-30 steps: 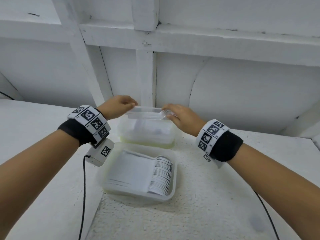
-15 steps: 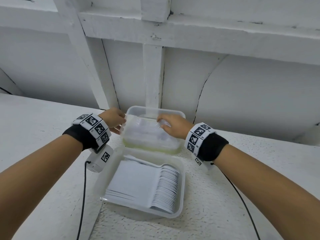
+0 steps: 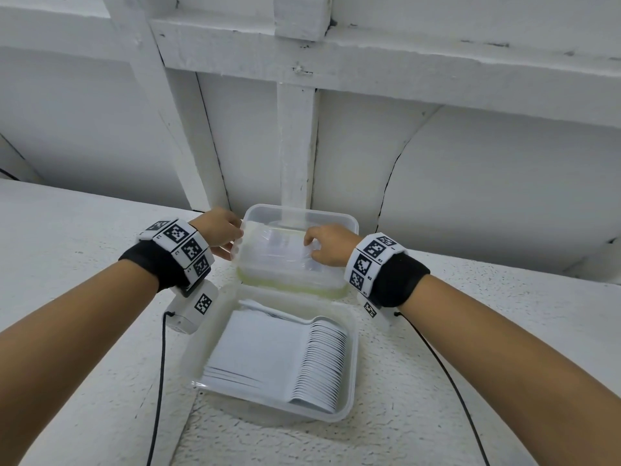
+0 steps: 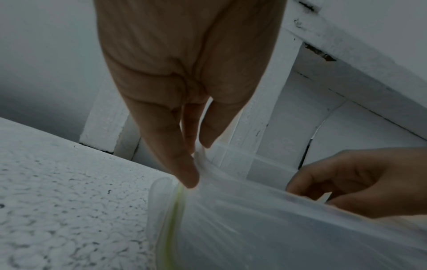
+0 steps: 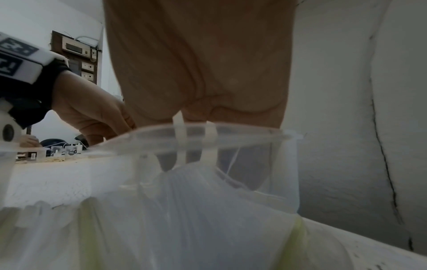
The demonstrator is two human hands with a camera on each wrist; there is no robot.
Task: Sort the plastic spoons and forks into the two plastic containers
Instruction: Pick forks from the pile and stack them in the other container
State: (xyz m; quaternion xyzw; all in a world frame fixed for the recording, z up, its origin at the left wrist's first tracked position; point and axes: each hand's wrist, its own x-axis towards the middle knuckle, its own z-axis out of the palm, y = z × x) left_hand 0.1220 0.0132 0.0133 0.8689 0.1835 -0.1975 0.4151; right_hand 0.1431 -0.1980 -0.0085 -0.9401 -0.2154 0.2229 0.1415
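Two clear plastic containers are sitting on the tabletop (image 3: pixel 420 381): the near container (image 3: pixel 351 334) is holding one row of stacked white spoons (image 3: pixel 322 364). The far container (image 3: pixel 299 213) is holding a clear bag (image 3: pixel 285 253), whose ends the left hand (image 3: pixel 220 232) and right hand (image 3: pixel 327 245) are each pinching with curled fingers.

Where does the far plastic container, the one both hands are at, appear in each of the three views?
Head: far container at centre, beyond the spoon container.
Left wrist: far container lower right.
Right wrist: far container across the lower middle.
Shared landmark: the left hand.
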